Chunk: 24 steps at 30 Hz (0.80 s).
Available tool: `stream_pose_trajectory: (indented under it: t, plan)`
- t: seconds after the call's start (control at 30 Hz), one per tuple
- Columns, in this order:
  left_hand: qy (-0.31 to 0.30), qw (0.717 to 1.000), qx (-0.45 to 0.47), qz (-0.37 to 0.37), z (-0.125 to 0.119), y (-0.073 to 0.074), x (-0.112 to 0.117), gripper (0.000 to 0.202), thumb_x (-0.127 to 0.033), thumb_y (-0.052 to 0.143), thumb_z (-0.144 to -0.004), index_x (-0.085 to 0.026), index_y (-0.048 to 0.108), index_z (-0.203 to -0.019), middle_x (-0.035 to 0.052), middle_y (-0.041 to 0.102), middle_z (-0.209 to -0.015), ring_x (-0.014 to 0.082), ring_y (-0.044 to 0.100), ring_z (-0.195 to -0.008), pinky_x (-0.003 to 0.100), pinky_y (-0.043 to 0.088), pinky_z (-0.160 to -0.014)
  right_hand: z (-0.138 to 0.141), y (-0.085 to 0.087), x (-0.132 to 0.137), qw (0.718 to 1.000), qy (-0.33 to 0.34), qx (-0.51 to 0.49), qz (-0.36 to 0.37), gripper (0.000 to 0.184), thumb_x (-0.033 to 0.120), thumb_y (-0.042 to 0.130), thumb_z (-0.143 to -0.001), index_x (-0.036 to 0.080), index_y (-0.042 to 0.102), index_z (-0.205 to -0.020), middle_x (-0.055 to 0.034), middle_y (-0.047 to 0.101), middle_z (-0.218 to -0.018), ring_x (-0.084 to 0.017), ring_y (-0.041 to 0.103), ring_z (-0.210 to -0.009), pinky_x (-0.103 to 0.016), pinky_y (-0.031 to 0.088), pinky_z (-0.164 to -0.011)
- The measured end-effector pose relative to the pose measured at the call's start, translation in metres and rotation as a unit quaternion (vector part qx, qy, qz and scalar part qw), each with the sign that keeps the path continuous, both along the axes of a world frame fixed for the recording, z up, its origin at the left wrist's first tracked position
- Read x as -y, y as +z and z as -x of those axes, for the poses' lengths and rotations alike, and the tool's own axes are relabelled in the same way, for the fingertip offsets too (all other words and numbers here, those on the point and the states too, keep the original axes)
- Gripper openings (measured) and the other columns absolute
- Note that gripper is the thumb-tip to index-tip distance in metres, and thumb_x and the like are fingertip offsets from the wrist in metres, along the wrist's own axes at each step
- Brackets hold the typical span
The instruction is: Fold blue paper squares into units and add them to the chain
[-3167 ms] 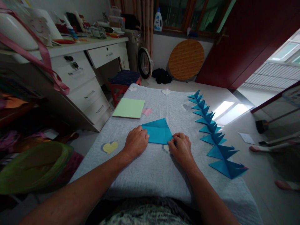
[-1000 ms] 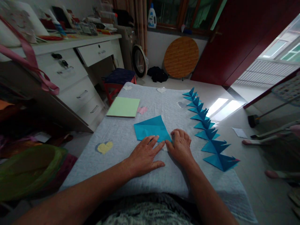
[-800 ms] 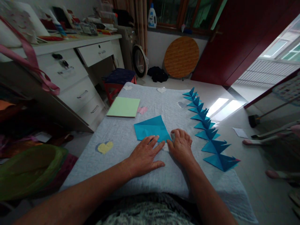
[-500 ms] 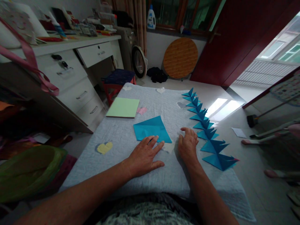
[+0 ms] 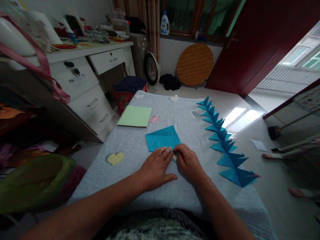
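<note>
A folded blue paper (image 5: 161, 138) lies on the grey quilted tabletop (image 5: 140, 180) in front of me. My left hand (image 5: 155, 168) rests flat on the cloth, fingers stretched out, fingertips touching the paper's near edge. My right hand (image 5: 188, 162) sits beside it with fingers curled at the paper's near right corner, pinching or pressing it. A row of several folded blue paper pieces (image 5: 221, 140) runs along the right side of the table.
A pale green pad of paper (image 5: 135, 116) lies at the far left of the table, with a pink heart patch (image 5: 154, 119) beside it. A white desk with drawers (image 5: 87, 86) stands to the left. A red stool (image 5: 127, 91) is beyond the table.
My right hand moved away to the right half a second ago, then came back to the paper's near right corner. My left hand stays flat at the paper's near edge.
</note>
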<state>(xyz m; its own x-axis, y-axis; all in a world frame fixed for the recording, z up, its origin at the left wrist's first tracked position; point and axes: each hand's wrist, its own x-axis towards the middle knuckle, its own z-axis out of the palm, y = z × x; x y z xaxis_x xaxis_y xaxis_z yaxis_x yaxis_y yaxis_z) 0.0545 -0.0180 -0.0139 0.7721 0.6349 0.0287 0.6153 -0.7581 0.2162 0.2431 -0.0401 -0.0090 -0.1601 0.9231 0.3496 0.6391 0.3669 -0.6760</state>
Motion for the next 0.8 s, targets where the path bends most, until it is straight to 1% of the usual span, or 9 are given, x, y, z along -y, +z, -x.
stream_pose_trajectory:
  t: [0.07, 0.17, 0.3, 0.4, 0.5, 0.6, 0.73, 0.8]
  plan:
    - [0.012, 1.0, 0.001, 0.005, 0.002, 0.0, 0.0, 0.087, -0.071, 0.05, -0.088, -0.012, 0.038, -0.149, 0.0184, 0.041, -0.155, 0.0346, 0.037, -0.143, 0.048, 0.028, -0.118, -0.001, -0.002, -0.001, 1.0, -0.002, 0.001, 0.001, 0.022, 0.008, 0.04, -0.091, 0.02, 0.058, -0.093, -0.0048, 0.06, -0.088, -0.018, 0.058, -0.083, -0.03, 0.046, -0.078]
    - [0.02, 1.0, -0.001, 0.001, 0.004, 0.0, 0.0, 0.086, -0.071, 0.048, -0.089, -0.01, 0.038, -0.149, 0.0188, 0.041, -0.155, 0.0341, 0.036, -0.145, 0.048, 0.026, -0.119, -0.003, -0.002, -0.001, 1.0, -0.021, 0.006, 0.003, 0.021, 0.008, 0.041, -0.09, 0.02, 0.057, -0.094, -0.006, 0.06, -0.091, -0.019, 0.058, -0.086, -0.032, 0.046, -0.08]
    - [0.015, 1.0, -0.009, -0.006, 0.006, -0.001, 0.0, 0.088, -0.072, 0.048, -0.089, -0.01, 0.038, -0.15, 0.0188, 0.038, -0.157, 0.0362, 0.03, -0.147, 0.05, 0.027, -0.119, -0.007, -0.003, 0.001, 0.993, -0.093, 0.068, 0.003, 0.02, 0.009, 0.051, -0.08, 0.02, 0.057, -0.096, -0.0094, 0.062, -0.101, -0.025, 0.055, -0.099, -0.04, 0.043, -0.092]
    - [0.013, 1.0, -0.006, -0.008, 0.006, -0.003, 0.001, 0.085, -0.071, 0.049, -0.089, -0.016, 0.037, -0.152, 0.0177, 0.034, -0.16, 0.0377, 0.026, -0.149, 0.052, 0.028, -0.118, -0.009, -0.001, 0.003, 0.98, -0.152, 0.122, 0.026, 0.018, 0.011, 0.056, -0.074, 0.019, 0.058, -0.09, -0.011, 0.061, -0.107, -0.029, 0.051, -0.107, -0.045, 0.039, -0.097]
    - [0.018, 1.0, -0.003, -0.006, 0.007, -0.004, 0.002, 0.082, -0.069, 0.05, -0.09, -0.022, 0.033, -0.154, 0.0157, 0.029, -0.162, 0.0387, 0.021, -0.15, 0.055, 0.027, -0.118, -0.01, 0.0, 0.004, 0.971, -0.185, 0.145, 0.051, 0.01, 0.015, 0.058, -0.074, 0.02, 0.06, -0.083, -0.0114, 0.06, -0.112, -0.031, 0.049, -0.111, -0.047, 0.037, -0.097]
    - [0.023, 1.0, -0.018, 0.01, 0.006, -0.001, 0.002, 0.079, -0.066, 0.055, -0.089, -0.026, 0.035, -0.154, 0.0146, 0.027, -0.163, 0.0417, 0.019, -0.15, 0.058, 0.026, -0.118, -0.012, 0.0, 0.005, 0.971, -0.18, 0.143, 0.061, 0.006, 0.016, 0.058, -0.077, 0.02, 0.061, -0.08, -0.0111, 0.059, -0.116, -0.031, 0.048, -0.114, -0.048, 0.037, -0.097]
    - [0.023, 0.999, -0.025, 0.02, 0.004, 0.004, 0.003, 0.074, -0.063, 0.059, -0.088, -0.032, 0.038, -0.153, 0.0126, 0.027, -0.164, 0.0447, 0.019, -0.149, 0.063, 0.026, -0.116, -0.016, -0.001, 0.005, 0.972, -0.181, 0.132, 0.069, 0.009, 0.016, 0.057, -0.08, 0.021, 0.064, -0.079, -0.0105, 0.059, -0.12, -0.031, 0.046, -0.119, -0.049, 0.036, -0.099]
    - [0.021, 0.999, -0.024, 0.016, 0.005, 0.004, 0.003, 0.074, -0.063, 0.059, -0.088, -0.033, 0.037, -0.152, 0.0128, 0.027, -0.163, 0.0456, 0.018, -0.149, 0.064, 0.025, -0.115, -0.019, -0.001, 0.006, 0.973, -0.178, 0.129, 0.072, 0.008, 0.018, 0.058, -0.08, 0.022, 0.065, -0.079, -0.0103, 0.059, -0.123, -0.032, 0.046, -0.121, -0.05, 0.036, -0.1]
